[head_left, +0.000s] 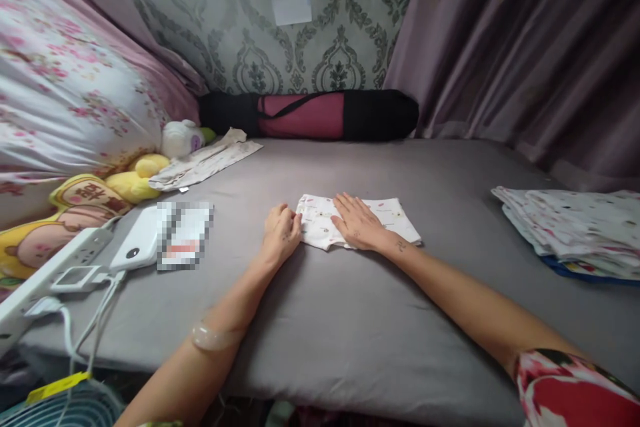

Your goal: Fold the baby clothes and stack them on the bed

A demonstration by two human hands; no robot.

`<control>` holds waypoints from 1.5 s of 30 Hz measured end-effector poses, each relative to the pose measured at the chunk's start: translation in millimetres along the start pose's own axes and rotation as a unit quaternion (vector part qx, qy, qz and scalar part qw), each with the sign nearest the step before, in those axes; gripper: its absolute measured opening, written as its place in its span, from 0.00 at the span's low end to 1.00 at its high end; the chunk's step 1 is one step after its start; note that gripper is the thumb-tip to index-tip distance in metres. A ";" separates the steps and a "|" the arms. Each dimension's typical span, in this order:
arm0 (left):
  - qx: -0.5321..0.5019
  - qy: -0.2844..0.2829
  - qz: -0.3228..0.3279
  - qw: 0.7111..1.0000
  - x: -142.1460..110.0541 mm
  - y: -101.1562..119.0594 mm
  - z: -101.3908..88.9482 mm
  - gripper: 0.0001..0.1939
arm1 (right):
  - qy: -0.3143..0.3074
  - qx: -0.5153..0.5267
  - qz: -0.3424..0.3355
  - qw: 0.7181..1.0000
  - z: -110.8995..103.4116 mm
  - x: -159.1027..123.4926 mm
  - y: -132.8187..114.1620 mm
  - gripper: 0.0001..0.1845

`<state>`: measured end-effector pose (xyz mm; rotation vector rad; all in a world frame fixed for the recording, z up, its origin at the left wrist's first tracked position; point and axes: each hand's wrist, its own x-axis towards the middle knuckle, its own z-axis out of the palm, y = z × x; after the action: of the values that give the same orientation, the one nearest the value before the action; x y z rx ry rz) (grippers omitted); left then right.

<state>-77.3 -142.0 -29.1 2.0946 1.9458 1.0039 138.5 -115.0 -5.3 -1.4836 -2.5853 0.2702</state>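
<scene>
A small white garment (313, 230) with a scattered print lies folded on the grey bed sheet (400, 327). My right hand (357, 220) rests flat on its middle, fingers stretched out, and covers part of the print. At the garment's left edge, my left hand (283, 230) is closed, its curled fingers gripping that edge. The exact hold of the fingertips is hidden.
Folded printed clothes (575, 227) are stacked at the right. A loose light-coloured garment (205, 163) lies back left near plush toys (145, 173). At the left are a white power strip (75, 257), cables and a white device (137, 240). A black-and-red bag (305, 115) lines the wall.
</scene>
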 end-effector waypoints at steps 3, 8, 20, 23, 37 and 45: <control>-0.013 -0.037 -0.008 0.999 1.5 2.4 1.6 0.09 | -0.019 0.024 0.001 1.000 -2.0 1.1 2.9 0.37; -0.038 -0.073 -0.041 0.996 5.9 9.5 -4.0 0.08 | -0.042 0.111 0.009 0.993 -12.3 8.3 11.1 0.38; 0.010 -0.057 -0.090 0.994 7.1 9.8 -5.9 0.08 | -0.001 -0.018 -0.001 1.000 1.2 5.8 -13.7 0.34; 0.019 -0.051 -0.076 0.996 5.9 7.1 -4.6 0.06 | -0.014 -0.035 0.008 0.999 -3.6 8.5 -20.0 0.33; -0.037 0.023 0.017 0.999 2.8 5.7 -4.4 0.15 | 0.053 0.053 -0.040 0.996 27.8 46.9 -68.1 0.32; -0.006 -0.048 0.037 0.998 8.9 15.9 -13.2 0.19 | 0.051 0.167 -0.002 0.985 -20.7 10.7 5.0 0.34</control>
<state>-71.1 -141.1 -7.5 2.1803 1.8247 0.9062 141.8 -101.6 14.1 -1.3332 -2.3218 0.5799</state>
